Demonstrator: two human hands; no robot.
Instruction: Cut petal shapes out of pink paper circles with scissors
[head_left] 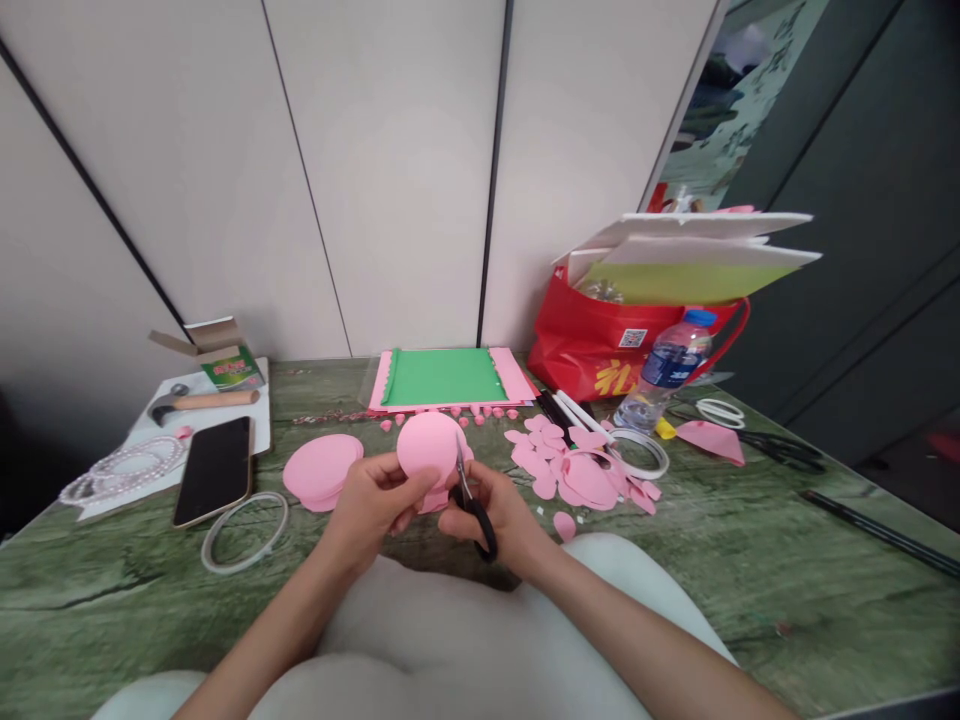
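Between thumb and fingers, my left hand (377, 503) pinches a round pink paper disc (427, 441) held upright. Black-handled scissors (484, 527) are in my right hand (501, 513), their blades pointing up at the disc's right edge. Whether the blades have paper between them I cannot tell. Left of my hands lies a stack of pink paper circles (322, 466). To the right is a loose heap of cut pink petal shapes (537, 460) and scraps. Behind the disc, a row of small pink pieces (481, 412) runs along the table.
Green and pink sheets (446, 375) lie at the back. A red bag (577, 340) with boards stands back right beside a water bottle (667, 368). Tape rolls (245, 534), a phone (216, 470), a hammer (206, 402) and bead strings (124, 472) lie left on the wood-grained table (90, 610).
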